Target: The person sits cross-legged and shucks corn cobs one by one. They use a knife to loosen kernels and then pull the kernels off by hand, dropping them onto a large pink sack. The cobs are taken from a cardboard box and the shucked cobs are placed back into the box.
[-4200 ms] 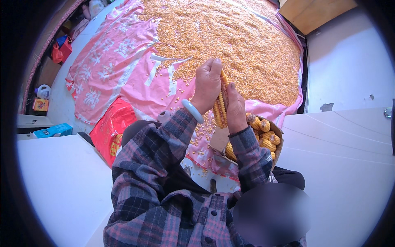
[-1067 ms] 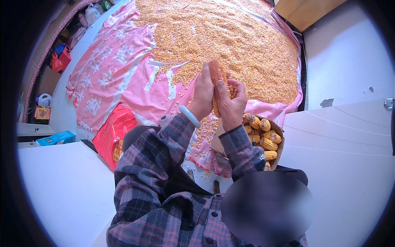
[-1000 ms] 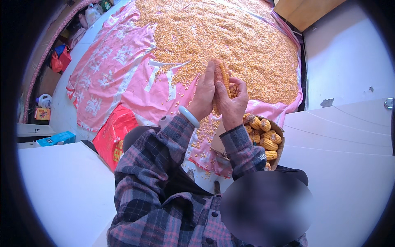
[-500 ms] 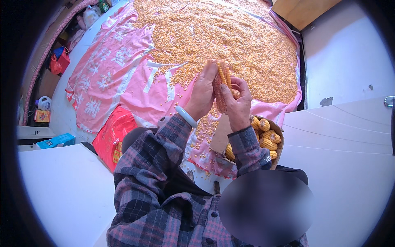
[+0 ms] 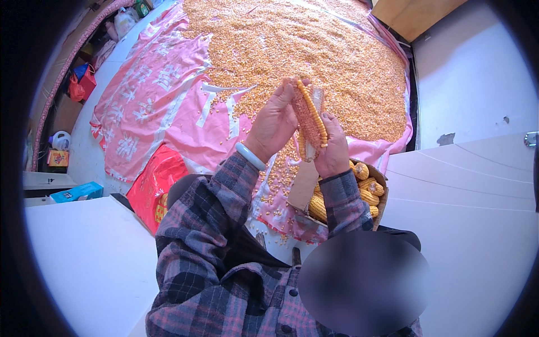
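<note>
A corn cob, largely bare and reddish, slants between my hands with a few rows of yellow kernels left along it. My left hand, a pale bangle at its wrist, is closed round the cob's upper left side, with the thumb along the top. Fingers curled, my right hand grips the lower right side. Behind the cob shows a pale flat strip; I cannot make out what it is. Below my right wrist, a cardboard box holds several whole yellow ears of corn.
Loose corn kernels cover much of a pink cloth ahead. A red bag lies left of my knees. White panels flank me, and a wooden piece stands at the far right.
The cob has turned, showing more of its bare side and a single kernel row along its edge. My right hand has shifted down and right; its thumb has left the cob's middle.
</note>
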Motion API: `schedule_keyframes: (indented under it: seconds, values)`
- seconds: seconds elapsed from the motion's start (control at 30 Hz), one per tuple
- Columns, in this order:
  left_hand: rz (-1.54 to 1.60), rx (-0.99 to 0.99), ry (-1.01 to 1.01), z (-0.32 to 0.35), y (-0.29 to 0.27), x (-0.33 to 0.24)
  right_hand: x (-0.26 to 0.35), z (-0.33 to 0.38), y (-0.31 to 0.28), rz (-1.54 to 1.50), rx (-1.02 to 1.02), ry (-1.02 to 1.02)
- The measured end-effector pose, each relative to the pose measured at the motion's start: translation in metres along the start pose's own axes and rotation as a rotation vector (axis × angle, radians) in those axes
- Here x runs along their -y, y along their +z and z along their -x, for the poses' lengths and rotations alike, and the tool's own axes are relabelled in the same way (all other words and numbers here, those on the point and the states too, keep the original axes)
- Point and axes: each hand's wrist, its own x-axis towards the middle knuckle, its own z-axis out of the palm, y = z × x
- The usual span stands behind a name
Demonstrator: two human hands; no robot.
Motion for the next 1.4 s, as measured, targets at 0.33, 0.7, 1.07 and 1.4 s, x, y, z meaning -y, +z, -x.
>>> schedule_keyframes:
  seconds: [0.33, 0.7, 1.07, 1.4]
  values:
    - [-0.272, -0.138, -0.067, 0.001, -0.004, 0.008, 0.017, 0.005, 0.011, 0.147, 0.032, -0.020]
    - [-0.405, -0.001, -0.112, 0.001, -0.008, 0.009, 0.012, -0.008, 0.006, 0.538, 0.068, -0.349]
    - [-1.015, 0.024, 0.060, -0.002, -0.015, 0.013, 0.007, -0.011, 0.008, 0.378, 0.042, -0.214]
    - [-0.854, 0.021, 0.016, 0.002, -0.008, 0.006, 0.012, -0.002, 0.010, 0.075, 0.112, 0.085]
